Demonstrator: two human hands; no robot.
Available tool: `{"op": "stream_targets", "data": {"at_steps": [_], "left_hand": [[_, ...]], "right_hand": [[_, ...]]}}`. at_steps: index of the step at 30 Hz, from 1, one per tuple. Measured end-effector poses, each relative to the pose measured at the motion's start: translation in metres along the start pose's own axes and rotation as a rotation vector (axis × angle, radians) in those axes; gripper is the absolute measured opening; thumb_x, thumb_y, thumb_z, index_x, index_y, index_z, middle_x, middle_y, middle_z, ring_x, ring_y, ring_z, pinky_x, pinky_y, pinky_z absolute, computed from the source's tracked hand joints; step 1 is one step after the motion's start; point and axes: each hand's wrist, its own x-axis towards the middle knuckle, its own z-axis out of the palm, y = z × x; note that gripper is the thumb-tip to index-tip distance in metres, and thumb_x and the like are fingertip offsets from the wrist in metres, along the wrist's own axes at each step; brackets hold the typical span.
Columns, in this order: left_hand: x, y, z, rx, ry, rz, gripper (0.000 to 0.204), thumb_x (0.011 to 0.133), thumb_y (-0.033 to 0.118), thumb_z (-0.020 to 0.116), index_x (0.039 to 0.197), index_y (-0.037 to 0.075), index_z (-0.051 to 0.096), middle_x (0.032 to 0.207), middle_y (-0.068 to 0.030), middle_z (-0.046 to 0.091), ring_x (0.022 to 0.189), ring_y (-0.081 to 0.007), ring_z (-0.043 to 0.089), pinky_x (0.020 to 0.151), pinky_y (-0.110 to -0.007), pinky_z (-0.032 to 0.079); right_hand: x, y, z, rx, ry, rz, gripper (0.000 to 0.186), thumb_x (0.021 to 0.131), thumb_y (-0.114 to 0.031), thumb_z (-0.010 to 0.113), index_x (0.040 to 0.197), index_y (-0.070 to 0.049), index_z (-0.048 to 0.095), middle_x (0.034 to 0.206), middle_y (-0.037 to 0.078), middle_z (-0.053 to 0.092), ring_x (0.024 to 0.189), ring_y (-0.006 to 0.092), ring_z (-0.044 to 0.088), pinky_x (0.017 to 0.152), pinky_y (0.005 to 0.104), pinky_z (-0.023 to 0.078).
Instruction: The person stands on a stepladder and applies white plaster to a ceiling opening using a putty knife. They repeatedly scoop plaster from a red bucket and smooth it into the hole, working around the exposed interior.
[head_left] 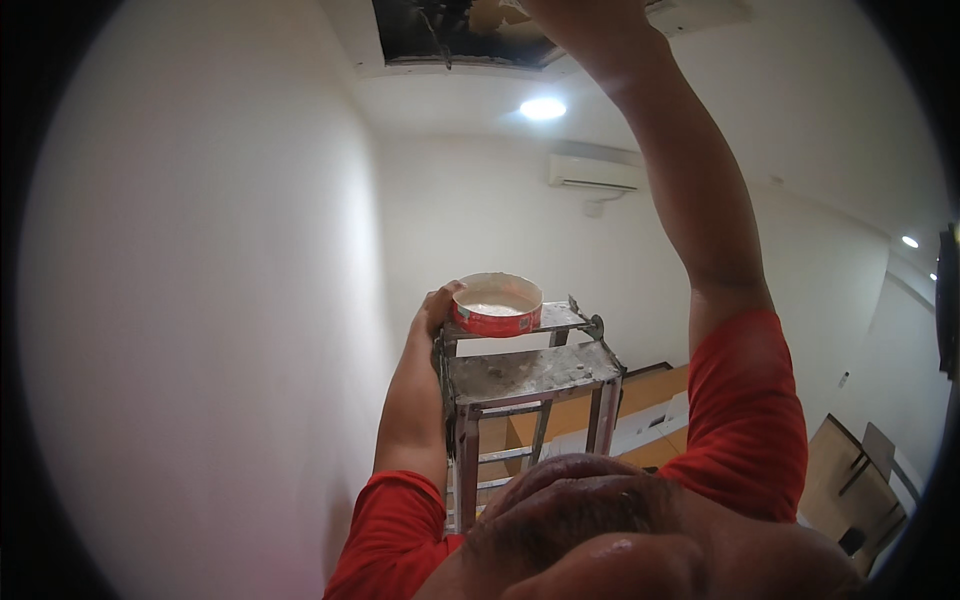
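My left hand (437,304) grips the left side of a round, shallow red tub (497,325). Inside it is a whitish paste or liquid (495,304). The tub is at the top of a metal stepladder (525,372) whose steps are smeared with pale splashes. My right hand (590,25) reaches up to the ceiling, beside a square opening (450,35) with a dark inside and rough edges. The upper edge of the picture cuts off its fingers, so whatever they hold is hidden.
A white wall (220,280) runs close along my left. Lit round lamps (543,109) are set in the ceiling, and an air conditioner (600,173) hangs on the far wall. Below right are brown panels (655,405) and a chair (873,450).
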Motion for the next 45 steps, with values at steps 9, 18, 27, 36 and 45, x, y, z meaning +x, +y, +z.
{"op": "stream_targets", "data": {"at_steps": [9, 18, 27, 36, 45], "left_hand": [[0.015, -0.006, 0.022, 0.008, -0.081, 0.041, 0.068, 0.084, 0.055, 0.062, 0.127, 0.003, 0.070, 0.116, -0.0175, 0.072, 0.103, -0.0284, 0.066, 0.090, -0.038, 0.051], [0.030, -0.010, 0.022, -0.001, -0.119, -0.046, 0.065, 0.084, 0.053, 0.062, 0.126, 0.003, 0.071, 0.120, -0.0180, 0.070, 0.108, -0.0286, 0.065, 0.091, -0.040, 0.050], [0.021, -0.003, 0.021, 0.046, -0.065, 0.000, 0.065, 0.084, 0.053, 0.064, 0.124, 0.003, 0.071, 0.113, -0.0157, 0.071, 0.102, -0.0276, 0.064, 0.090, -0.039, 0.049], [0.022, -0.011, 0.008, 0.035, -0.024, 0.016, 0.066, 0.084, 0.051, 0.065, 0.121, -0.003, 0.071, 0.112, -0.0189, 0.072, 0.100, -0.0288, 0.067, 0.087, -0.039, 0.052], [0.020, -0.007, 0.017, -0.014, -0.061, 0.028, 0.063, 0.087, 0.048, 0.062, 0.124, -0.002, 0.071, 0.116, -0.0182, 0.071, 0.103, -0.0275, 0.066, 0.090, -0.038, 0.051]], "right_hand": [[0.041, 0.014, 0.114, -0.197, 0.417, -0.104, 0.057, 0.101, -0.020, 0.051, 0.152, 0.003, 0.041, 0.160, 0.024, 0.040, 0.146, 0.0411, 0.039, 0.119, 0.0545, 0.032], [0.016, 0.000, 0.070, -0.216, 0.122, -0.061, 0.055, 0.098, -0.017, 0.054, 0.149, 0.002, 0.045, 0.156, 0.022, 0.045, 0.142, 0.0374, 0.045, 0.117, 0.0544, 0.034], [0.025, 0.003, 0.048, -0.234, 0.299, -0.191, 0.045, 0.100, -0.013, 0.048, 0.142, 0.003, 0.053, 0.147, 0.020, 0.055, 0.135, 0.0358, 0.050, 0.118, 0.0519, 0.034], [0.034, 0.002, 0.028, -0.383, 0.082, -0.226, 0.041, 0.102, -0.015, 0.048, 0.138, 0.003, 0.057, 0.145, 0.019, 0.056, 0.139, 0.0341, 0.048, 0.117, 0.0495, 0.035], [0.003, 0.029, -0.020, -0.439, -0.055, -0.132, 0.036, 0.094, -0.014, 0.065, 0.128, -0.001, 0.066, 0.137, 0.016, 0.063, 0.136, 0.0310, 0.051, 0.116, 0.0475, 0.037]]}}
